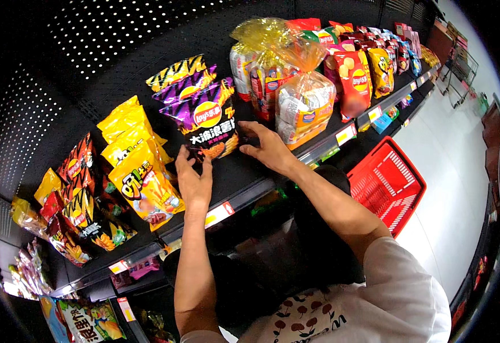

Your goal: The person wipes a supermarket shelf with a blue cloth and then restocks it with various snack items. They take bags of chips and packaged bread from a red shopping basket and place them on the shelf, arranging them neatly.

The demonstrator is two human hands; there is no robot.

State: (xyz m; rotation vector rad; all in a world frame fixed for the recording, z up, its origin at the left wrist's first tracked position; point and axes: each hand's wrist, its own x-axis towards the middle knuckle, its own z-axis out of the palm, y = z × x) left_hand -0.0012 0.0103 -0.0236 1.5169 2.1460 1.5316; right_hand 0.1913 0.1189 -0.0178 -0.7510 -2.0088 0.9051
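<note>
Purple and black Lay's chip bags (207, 115) stand in a row, one behind another, on a black store shelf (237, 180). At the lower left corner of the front bag is my left hand (194, 178), its fingers apart. My right hand (267, 145) is beside the bag's right edge, thumb and fingers spread; whether either hand touches the bag I cannot tell. To the left stand yellow snack bags (147, 184). Right of my right hand is a clear plastic bundle of packaged snacks (305, 109), gathered at the top, with similar bundles behind it.
Red Lay's bags (353, 81) and other snack bags continue along the shelf to the right. Darker chip bags (82, 218) stand at the far left. Price tags line the shelf's front rail (250, 195). A red shopping basket (389, 184) is at my right, and a shopping cart (462, 70) stands farther off.
</note>
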